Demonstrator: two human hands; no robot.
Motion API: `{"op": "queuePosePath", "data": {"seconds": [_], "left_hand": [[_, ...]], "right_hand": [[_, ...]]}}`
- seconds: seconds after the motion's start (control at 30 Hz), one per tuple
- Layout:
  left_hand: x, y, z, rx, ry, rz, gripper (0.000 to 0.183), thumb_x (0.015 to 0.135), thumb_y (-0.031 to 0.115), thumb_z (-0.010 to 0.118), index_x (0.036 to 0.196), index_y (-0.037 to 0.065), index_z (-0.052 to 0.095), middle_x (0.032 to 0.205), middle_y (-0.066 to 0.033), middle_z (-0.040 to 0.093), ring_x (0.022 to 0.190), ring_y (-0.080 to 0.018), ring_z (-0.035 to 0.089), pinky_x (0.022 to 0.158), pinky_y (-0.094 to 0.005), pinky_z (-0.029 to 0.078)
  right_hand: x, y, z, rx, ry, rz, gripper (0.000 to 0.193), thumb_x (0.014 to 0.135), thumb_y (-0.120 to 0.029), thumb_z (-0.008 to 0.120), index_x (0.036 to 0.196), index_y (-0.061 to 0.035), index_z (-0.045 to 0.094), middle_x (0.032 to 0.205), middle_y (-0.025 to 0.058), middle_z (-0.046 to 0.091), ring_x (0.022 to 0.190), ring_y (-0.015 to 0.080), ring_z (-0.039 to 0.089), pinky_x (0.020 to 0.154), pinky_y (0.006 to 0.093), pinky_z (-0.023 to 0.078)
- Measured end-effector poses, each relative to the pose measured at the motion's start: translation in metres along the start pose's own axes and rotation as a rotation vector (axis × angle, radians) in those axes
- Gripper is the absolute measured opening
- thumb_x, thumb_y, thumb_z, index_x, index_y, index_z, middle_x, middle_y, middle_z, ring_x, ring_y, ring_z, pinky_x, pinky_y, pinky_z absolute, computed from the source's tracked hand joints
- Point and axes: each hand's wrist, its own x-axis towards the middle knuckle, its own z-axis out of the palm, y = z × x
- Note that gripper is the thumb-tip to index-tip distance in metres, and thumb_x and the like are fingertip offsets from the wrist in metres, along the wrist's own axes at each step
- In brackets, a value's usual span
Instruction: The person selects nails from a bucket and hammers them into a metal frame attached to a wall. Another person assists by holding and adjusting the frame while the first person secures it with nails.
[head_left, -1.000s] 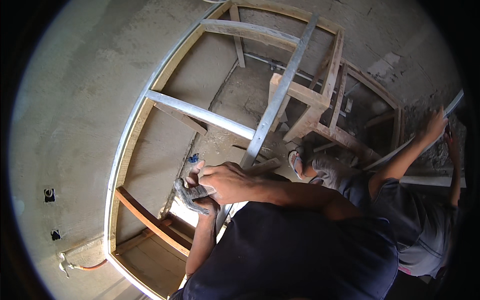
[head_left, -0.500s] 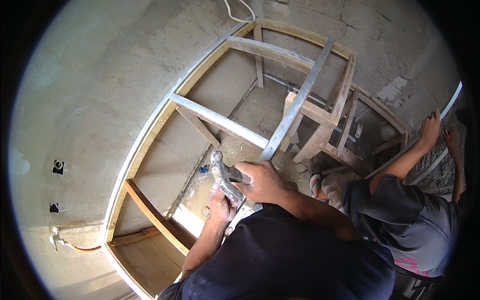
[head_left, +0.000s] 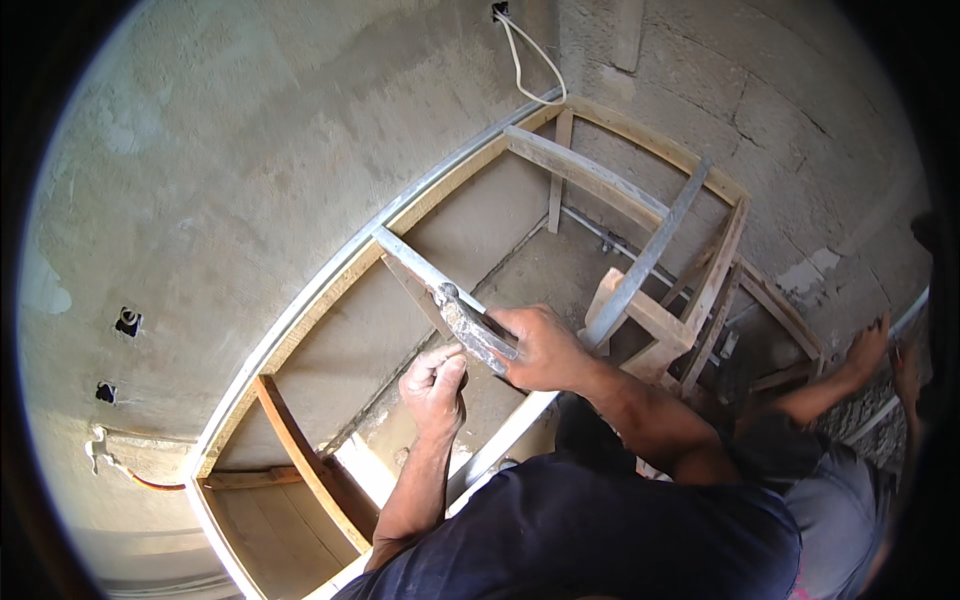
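My right hand is wrapped round a claw hammer whose metal head is worn and spotted with pale dust. The hammer's handle is mostly hidden by the hand. Just left of the hammer head, my left hand is raised with its fingers curled and pressed together; anything between them is too small to make out. Both hands are above the open wooden frame. A pale crossbar runs behind the hammer, and a long metal-grey bar slants beyond my right hand.
A co-worker's hand grips a long pale strip at the far right. Rough plaster wall borders the frame, with a white cable and a tap on it. A brown curved slat crosses the frame at lower left.
The view has shifted, so the frame sits lower. My left hand has come out from behind the hammer head and its fingers now show. The hammer has turned slightly, still in my right hand.
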Motion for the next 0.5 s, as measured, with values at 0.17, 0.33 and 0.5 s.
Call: {"op": "queuePosePath", "data": {"seconds": [0.17,0.33,0.5], "left_hand": [[0.08,-0.041,0.056,-0.007,-0.041,0.035,0.012,0.099,0.006,0.072,0.108,-0.001,0.07,0.076,0.001,0.061,0.06,-0.0061,0.048,0.054,-0.0241,0.039],[0.156,-0.091,0.107,0.121,0.037,-0.108,0.012,0.1,0.012,0.073,0.105,0.001,0.072,0.071,0.0087,0.054,0.061,-0.0015,0.043,0.057,-0.0207,0.036],[0.229,-0.15,0.109,0.591,0.12,-0.121,0.017,0.1,0.019,0.073,0.094,0.004,0.069,0.07,0.008,0.052,0.062,-0.0028,0.044,0.056,-0.0228,0.038]], "right_hand": [[0.055,0.049,-0.063,0.006,-0.057,-0.019,0.028,0.086,-0.018,0.077,0.106,-0.0005,0.069,0.082,0.025,0.067,0.08,0.0439,0.07,0.071,0.0472,0.053],[0.111,0.074,-0.192,0.058,0.032,0.149,0.034,0.089,-0.029,0.083,0.11,-0.004,0.07,0.079,0.0097,0.071,0.069,0.0199,0.068,0.064,0.0411,0.054],[0.159,0.104,-0.3,0.745,0.543,-0.291,0.024,0.108,-0.023,0.059,0.117,-0.0005,0.061,0.08,0.0015,0.059,0.061,0.0099,0.052,0.054,0.0261,0.045]]}}
